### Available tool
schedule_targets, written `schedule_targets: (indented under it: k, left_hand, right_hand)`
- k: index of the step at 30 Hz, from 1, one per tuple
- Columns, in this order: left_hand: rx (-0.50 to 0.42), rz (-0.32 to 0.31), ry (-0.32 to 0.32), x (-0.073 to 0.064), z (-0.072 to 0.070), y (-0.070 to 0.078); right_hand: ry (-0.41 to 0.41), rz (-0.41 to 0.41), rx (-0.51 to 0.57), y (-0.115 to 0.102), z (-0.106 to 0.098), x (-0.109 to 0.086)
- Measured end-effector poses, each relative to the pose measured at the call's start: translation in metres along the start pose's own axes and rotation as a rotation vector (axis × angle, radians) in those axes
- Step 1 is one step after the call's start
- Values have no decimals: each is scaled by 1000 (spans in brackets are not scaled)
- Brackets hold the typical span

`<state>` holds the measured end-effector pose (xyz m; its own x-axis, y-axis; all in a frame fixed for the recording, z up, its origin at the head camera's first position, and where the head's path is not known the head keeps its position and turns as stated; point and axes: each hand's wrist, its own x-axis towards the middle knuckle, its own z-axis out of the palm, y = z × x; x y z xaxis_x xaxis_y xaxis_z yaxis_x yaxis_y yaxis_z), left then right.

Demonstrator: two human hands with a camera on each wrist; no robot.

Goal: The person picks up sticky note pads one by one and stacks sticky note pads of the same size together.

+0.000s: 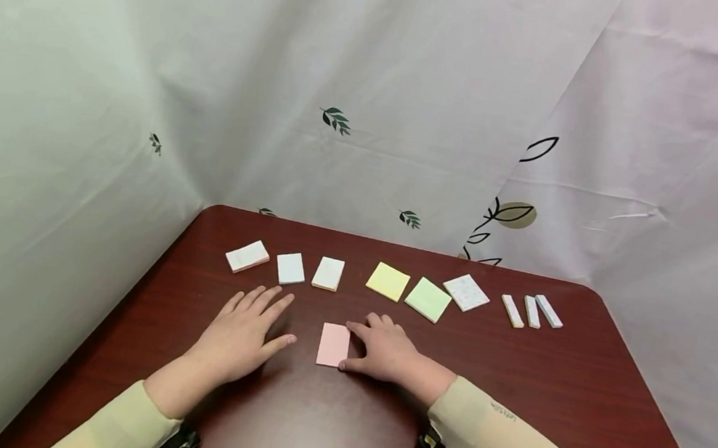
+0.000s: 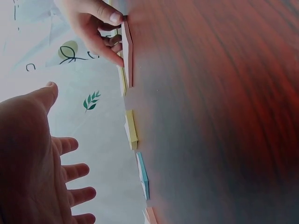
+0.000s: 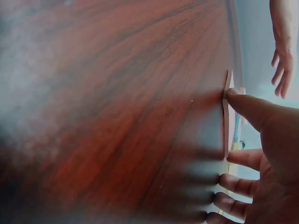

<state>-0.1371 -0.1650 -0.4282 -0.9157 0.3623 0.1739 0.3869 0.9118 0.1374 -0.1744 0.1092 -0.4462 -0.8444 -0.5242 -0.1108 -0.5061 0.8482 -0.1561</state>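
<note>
A pink sticky note pad [image 1: 334, 345] lies flat near the middle of the table. At its right side my right hand [image 1: 385, 349] pinches it, the index finger at the far corner and the thumb at the near one. The right wrist view shows the same pad [image 3: 226, 123] edge-on between thumb and index finger. To the left of the pad, my left hand [image 1: 241, 336] is spread with its fingers straight, apart from the pad and holding nothing. Its fingertips point toward a pale blue pad [image 1: 291, 269].
Along the far side stand a white pad [image 1: 247, 256], another white pad [image 1: 328, 273], a yellow pad [image 1: 388, 281], a green pad [image 1: 428, 299] and a patterned pad [image 1: 466, 292]. Three narrow strip pads [image 1: 531, 311] lie farther right. A pale curtain [image 1: 371, 108] hangs behind the table [image 1: 576, 407].
</note>
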Motion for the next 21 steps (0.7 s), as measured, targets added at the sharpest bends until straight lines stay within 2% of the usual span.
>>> schedule_targets:
  k: [12,21]
  left_hand:
    - [2,-9,-9,3,1,1]
    - [-3,-34,-15,10,5,-1]
  right_hand:
    - [-28,-7,-17,-1,-4,-1]
    - [-16,-20,-78,-1,-1,-2]
